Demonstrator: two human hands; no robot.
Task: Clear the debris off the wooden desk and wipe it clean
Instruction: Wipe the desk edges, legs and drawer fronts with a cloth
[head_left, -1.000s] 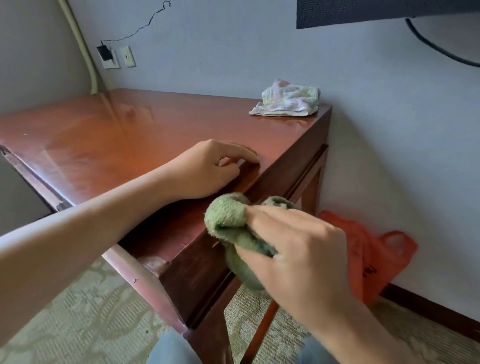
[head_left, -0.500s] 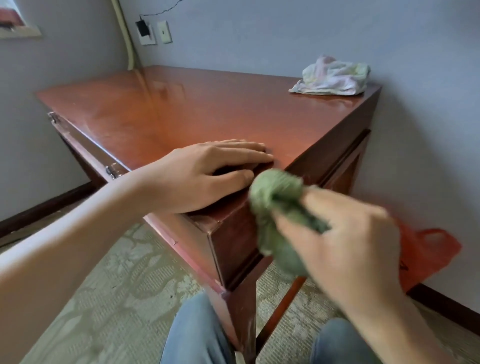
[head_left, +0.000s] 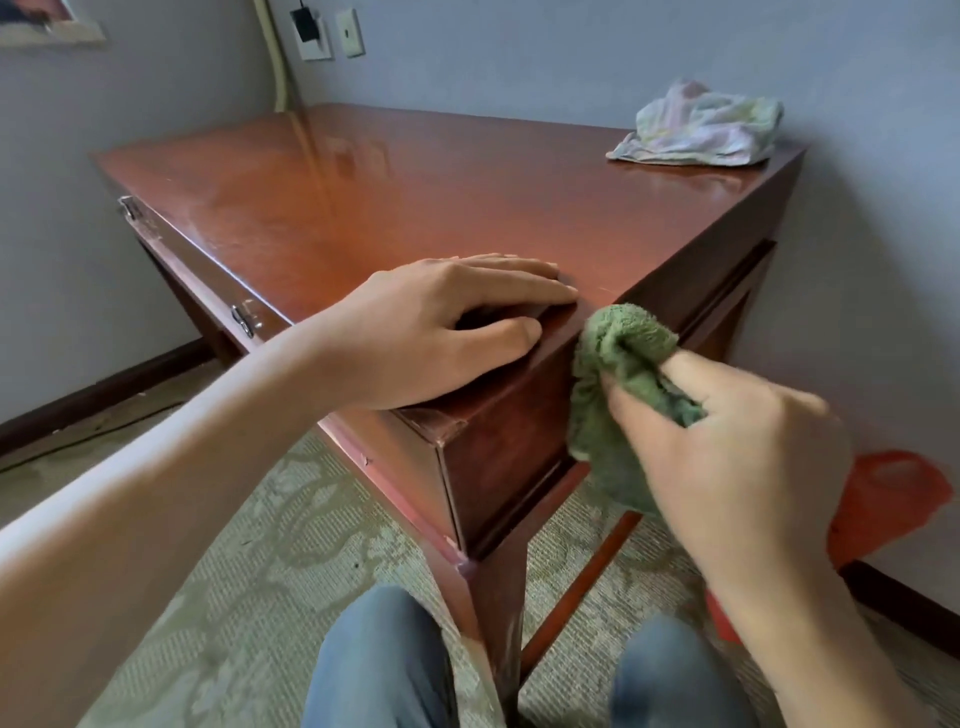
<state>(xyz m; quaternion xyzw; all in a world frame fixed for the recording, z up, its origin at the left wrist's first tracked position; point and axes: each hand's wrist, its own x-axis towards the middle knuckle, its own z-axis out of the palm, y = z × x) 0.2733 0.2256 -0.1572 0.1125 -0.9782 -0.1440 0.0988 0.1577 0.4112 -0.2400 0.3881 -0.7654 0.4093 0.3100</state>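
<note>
The wooden desk (head_left: 415, 208) has a glossy reddish-brown top and fills the middle of the head view. My left hand (head_left: 441, 327) rests on the desk's near right corner, fingers extended over the top and thumb along the edge. My right hand (head_left: 727, 457) grips a bunched green cloth (head_left: 618, 374) and holds it against the desk's right side panel, just below the top edge. A crumpled pale multicoloured rag (head_left: 696, 127) lies on the far right corner of the desk.
An orange plastic bag (head_left: 883, 499) sits on the floor against the wall, right of the desk. Metal drawer handles (head_left: 244, 319) stick out on the desk's front. A pipe and wall sockets (head_left: 317, 36) are behind the far corner. My knees (head_left: 379, 665) are over patterned carpet.
The view has shifted left and back, showing more of the desk's front. My right hand has moved the green cloth up along the side panel toward the top edge; my left hand flattened on the corner.
</note>
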